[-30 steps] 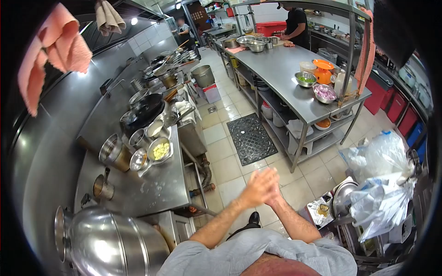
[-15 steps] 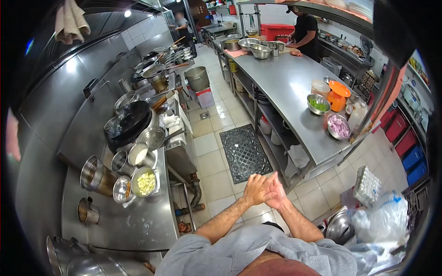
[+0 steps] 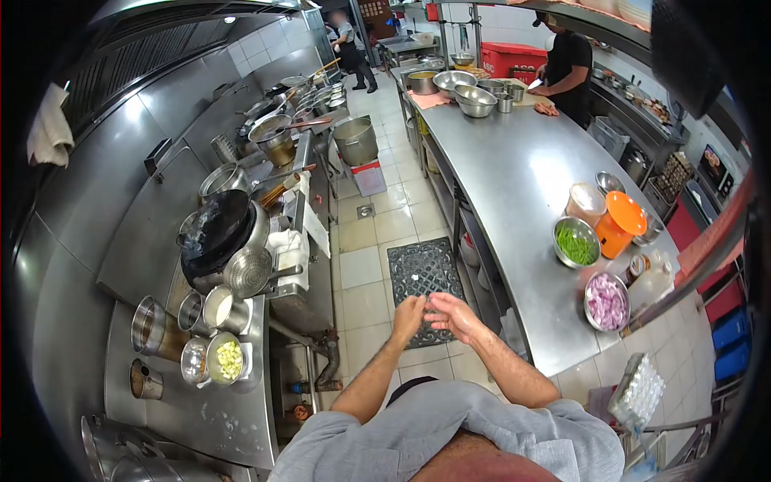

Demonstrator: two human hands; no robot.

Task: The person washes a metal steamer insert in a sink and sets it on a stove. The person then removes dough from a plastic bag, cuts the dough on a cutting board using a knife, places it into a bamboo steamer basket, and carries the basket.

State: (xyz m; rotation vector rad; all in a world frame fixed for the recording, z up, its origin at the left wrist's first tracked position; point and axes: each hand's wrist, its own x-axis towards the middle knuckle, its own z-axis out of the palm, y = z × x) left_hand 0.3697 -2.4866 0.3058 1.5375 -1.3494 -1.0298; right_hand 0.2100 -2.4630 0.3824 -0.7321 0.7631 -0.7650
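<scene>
My left hand (image 3: 410, 316) is held over the aisle in front of my body, its fingers curled together and partly turned away. Whether anything small is inside them is hidden. Just beside it is my right hand (image 3: 454, 316), palm up with the fingers stretched out and nothing on it. The hands are close, the fingertips almost meeting. Beneath them lies a black patterned floor mat (image 3: 426, 273). Nearest on the right, the steel worktable (image 3: 514, 193) carries a bowl of chopped purple onion (image 3: 606, 301) and a bowl of cut greens (image 3: 576, 243).
On the left counter (image 3: 217, 422) stand a bowl of pale diced pieces (image 3: 226, 358), steel pots and a wok (image 3: 217, 229). A large pot (image 3: 355, 140) sits in the aisle. An orange scale (image 3: 621, 223) and egg trays (image 3: 638, 392) are right. A co-worker (image 3: 566, 68) cuts at the table's far end.
My hands were pressed together and are now apart. The view has turned slightly, bringing the right worktable and its bowls closer. The person far back is now more fully visible.
</scene>
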